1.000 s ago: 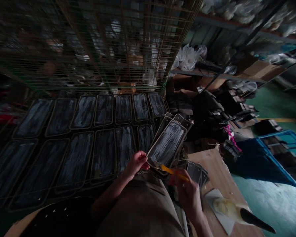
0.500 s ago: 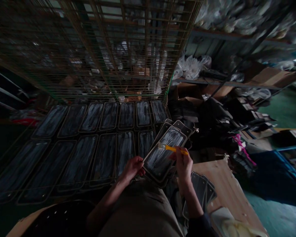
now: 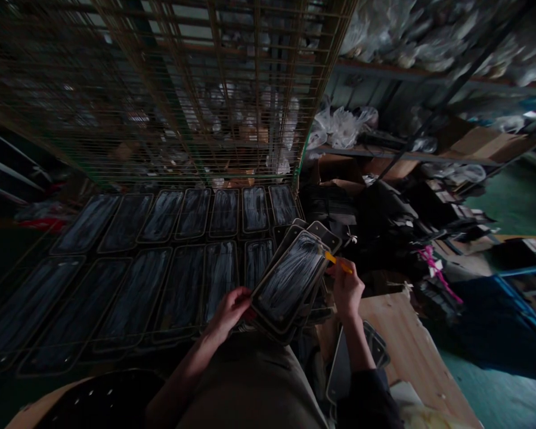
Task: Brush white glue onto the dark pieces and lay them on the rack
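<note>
My right hand (image 3: 349,289) is closed round the yellow handle of a paintbrush (image 3: 338,262). The brush's bristles touch the upper right part of a dark rectangular panel (image 3: 290,280), which has rounded corners and a pale rim. Whitish streaks of a wet-looking coating cover its face. At the panel's lower left edge, my left hand (image 3: 229,307) pinches the rim between thumb and fingers. This panel lies tilted on top of several similar panels (image 3: 327,233), fanned out beneath it.
Two rows of streaked panels (image 3: 182,286) lie on the left, before a wire mesh cage (image 3: 196,89). Right of me, more panels (image 3: 339,363) rest by a wooden board (image 3: 417,333). Shelves with plastic bags (image 3: 346,125) and a blue bin (image 3: 468,316) stand beyond.
The brush has moved from the panel's middle to its upper right edge, and my right hand has shifted right. White streaks now reach further along the panel. The view has shifted slightly.
</note>
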### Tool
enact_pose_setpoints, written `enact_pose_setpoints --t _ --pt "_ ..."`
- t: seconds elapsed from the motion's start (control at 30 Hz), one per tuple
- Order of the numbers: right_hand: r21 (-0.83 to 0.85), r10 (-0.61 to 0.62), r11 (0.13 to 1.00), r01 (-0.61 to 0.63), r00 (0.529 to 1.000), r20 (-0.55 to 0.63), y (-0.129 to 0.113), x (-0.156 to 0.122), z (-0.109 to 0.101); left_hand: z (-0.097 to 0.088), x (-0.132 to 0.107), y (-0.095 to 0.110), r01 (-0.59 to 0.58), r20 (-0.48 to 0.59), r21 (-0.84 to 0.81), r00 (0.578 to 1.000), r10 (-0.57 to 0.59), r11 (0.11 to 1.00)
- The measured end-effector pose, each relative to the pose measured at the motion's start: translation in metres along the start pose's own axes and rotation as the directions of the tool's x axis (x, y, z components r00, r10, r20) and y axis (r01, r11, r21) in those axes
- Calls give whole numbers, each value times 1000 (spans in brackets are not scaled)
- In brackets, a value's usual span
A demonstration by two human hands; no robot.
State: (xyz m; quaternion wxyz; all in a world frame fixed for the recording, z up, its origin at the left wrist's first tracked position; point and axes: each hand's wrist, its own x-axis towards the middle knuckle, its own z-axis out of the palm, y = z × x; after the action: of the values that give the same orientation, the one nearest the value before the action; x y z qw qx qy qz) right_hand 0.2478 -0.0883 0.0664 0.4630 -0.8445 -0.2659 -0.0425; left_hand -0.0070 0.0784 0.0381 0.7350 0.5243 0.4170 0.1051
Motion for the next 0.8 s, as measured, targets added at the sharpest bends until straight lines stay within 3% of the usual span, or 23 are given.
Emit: enact_pose_setpoints --t 0.17,0.23,0.37,0.5,0.67,0.8 --pt "-60 -6 998 18 981 195 -10 -32 -21 2 -4 1 1 10 -45 1000 0 999" --pt "6 4 1000 -6 982 186 -13 -31 -27 2 -6 2 -5 32 -42 999 6 999" --pt "55 -27 998 25 999 46 -5 -4 -25 3 -6 2 -8 -11 -23 1000 8 1000" --pt "-77 -84 993 92 991 105 5 5 -15 5 -7 -1 -6 -54 -21 999 5 1000" --pt "-102 -90 987 122 958 271 -15 -46 -24 6 -8 -2 4 -26 -66 1000 -5 998" --pt "37 -110 994 104 899 423 -39 -86 -47 8 -8 2 66 -25 -43 997 -67 997"
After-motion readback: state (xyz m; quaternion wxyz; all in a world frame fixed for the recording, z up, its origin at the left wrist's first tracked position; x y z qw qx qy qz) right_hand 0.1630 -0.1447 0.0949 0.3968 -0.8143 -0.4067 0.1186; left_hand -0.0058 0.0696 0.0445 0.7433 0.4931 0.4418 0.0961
